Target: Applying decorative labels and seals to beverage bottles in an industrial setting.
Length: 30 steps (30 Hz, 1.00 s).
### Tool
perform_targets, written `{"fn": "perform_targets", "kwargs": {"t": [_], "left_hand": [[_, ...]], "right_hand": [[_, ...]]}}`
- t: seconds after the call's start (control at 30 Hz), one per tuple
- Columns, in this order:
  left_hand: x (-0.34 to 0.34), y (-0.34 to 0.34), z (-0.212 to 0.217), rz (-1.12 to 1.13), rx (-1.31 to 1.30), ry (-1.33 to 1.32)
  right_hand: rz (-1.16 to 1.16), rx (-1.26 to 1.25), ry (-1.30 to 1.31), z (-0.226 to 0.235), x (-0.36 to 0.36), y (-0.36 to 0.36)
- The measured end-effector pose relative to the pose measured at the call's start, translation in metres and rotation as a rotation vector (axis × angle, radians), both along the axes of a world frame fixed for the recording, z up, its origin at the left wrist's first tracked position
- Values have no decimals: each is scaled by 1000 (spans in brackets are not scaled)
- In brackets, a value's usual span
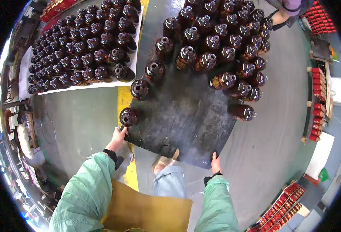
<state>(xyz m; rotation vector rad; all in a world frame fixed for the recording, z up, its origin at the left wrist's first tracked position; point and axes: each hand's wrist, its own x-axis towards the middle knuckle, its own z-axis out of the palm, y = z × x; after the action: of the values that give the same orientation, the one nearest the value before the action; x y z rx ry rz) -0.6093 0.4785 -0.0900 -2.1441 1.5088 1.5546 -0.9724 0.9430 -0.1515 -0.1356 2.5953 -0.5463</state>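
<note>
Both my hands hold the near edge of a black board with a ragged notch in that edge. My left hand is closed around the near left corner, just below a dark brown glass bottle. At the near right corner, my right hand grips the edge with the thumb on top. Many brown bottles with open necks stand on the far part of the board. Others line its left and right sides, and those on the right, such as one bottle, appear tilted outward by the lens.
Left of a yellow floor stripe, dense rows of brown bottles stand on a white sheet. Another person's arm reaches in at the far right. Red-packed stacks line the right side. A brown apron hangs before me.
</note>
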Motion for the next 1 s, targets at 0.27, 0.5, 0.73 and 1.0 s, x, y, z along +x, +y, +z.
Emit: {"fn": "perform_targets", "kwargs": {"t": [0.27, 0.5, 0.73, 1.0], "left_hand": [[7, 2, -17, -65, -37, 35], [25, -2, -40, -81, -112, 70], [18, -21, -22, -55, -111, 89], [14, -33, 62, -313, -226, 119]], "right_hand": [[-45, 91, -115, 22, 3, -3], [-189, 85, -254, 20, 12, -1], [-264, 42, -333, -2, 15, -12], [-47, -17, -210, 125, 49, -29]]}}
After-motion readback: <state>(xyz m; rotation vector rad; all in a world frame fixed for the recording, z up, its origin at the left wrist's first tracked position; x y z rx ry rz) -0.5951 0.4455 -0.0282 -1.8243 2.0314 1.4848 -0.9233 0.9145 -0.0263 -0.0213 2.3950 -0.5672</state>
